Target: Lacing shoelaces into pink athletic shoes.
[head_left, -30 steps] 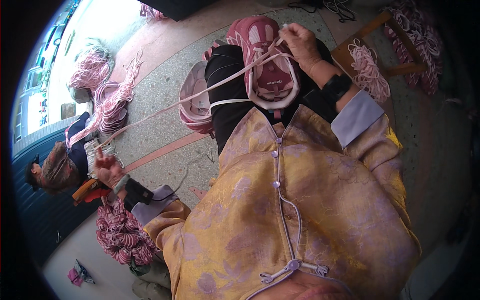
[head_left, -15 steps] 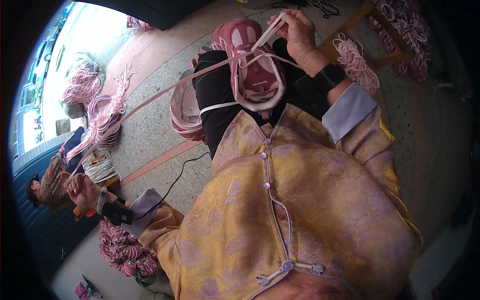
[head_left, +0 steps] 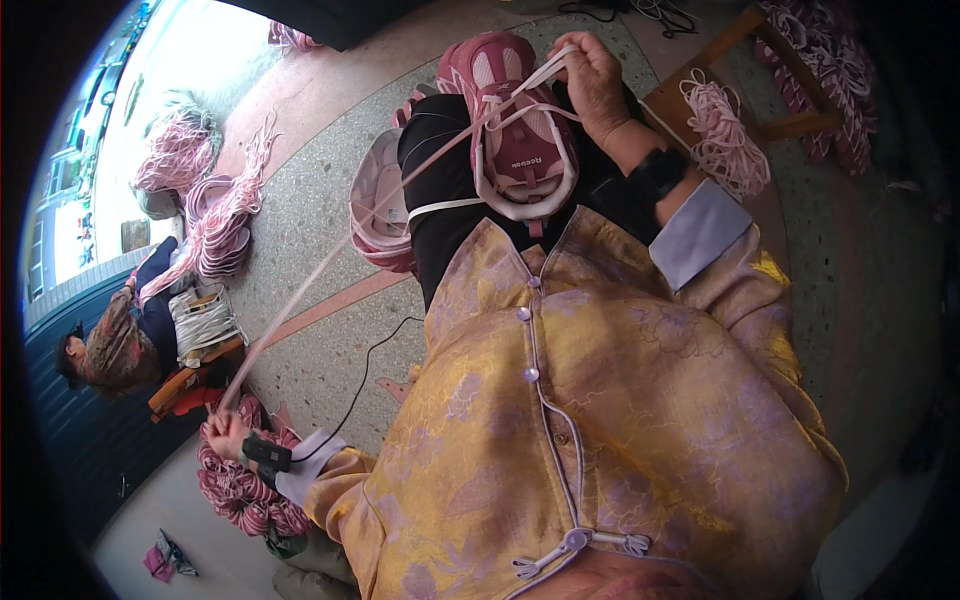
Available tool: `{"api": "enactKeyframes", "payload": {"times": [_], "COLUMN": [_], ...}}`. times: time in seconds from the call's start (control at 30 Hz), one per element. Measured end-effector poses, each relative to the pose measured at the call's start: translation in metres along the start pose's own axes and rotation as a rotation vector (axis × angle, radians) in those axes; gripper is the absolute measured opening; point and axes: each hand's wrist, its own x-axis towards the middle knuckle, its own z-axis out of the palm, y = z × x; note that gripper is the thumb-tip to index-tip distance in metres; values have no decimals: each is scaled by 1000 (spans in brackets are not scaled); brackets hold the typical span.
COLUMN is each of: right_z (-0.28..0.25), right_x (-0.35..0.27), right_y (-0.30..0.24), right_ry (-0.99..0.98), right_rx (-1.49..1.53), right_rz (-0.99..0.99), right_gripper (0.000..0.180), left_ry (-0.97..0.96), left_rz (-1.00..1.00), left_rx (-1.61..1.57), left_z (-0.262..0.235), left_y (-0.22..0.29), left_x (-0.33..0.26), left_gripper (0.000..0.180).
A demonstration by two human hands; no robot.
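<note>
A dark pink and white sneaker (head_left: 523,150) rests on my dark-trousered lap, its opening toward me. My right hand (head_left: 592,82), beyond the shoe and to its right, pinches a pale looped stretch of shoelace. From the shoe a pale pink shoelace (head_left: 330,255) runs taut down to the far left. Its end is at my left hand (head_left: 228,436), whose fingers are closed on it; slight blur softens them. A second pink sneaker (head_left: 378,205) is just left of my leg, partly hidden by it.
Bundles of pink laces lie on the left floor (head_left: 215,225) and beside my left forearm (head_left: 250,490). A bundle of pale laces (head_left: 722,135) rests on a wooden stool (head_left: 735,45) at right. Another person (head_left: 120,345) sits at far left near white cord (head_left: 207,320). A black cable hangs from my left wrist.
My left hand has swung down and rightward, nearer my body, with the taut shoelace following. My right hand has shifted slightly right and down, still pinching the loop.
</note>
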Motion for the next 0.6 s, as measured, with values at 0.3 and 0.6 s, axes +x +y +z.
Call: {"api": "enactKeyframes", "payload": {"times": [0.3,0.6], "right_z": [-29,-136], "right_x": [-32,-44], "right_y": [-39,-200], "right_ry": [-451,-443], "right_rx": [-609,214], "right_rz": [53,167], "right_gripper": [26,31], "left_ry": [113,-485], "left_rz": [-92,-174], "left_rx": [314,335], "left_z": [-34,158], "left_y": [42,-93], "left_x": [18,-1], "left_gripper": [25,18]}}
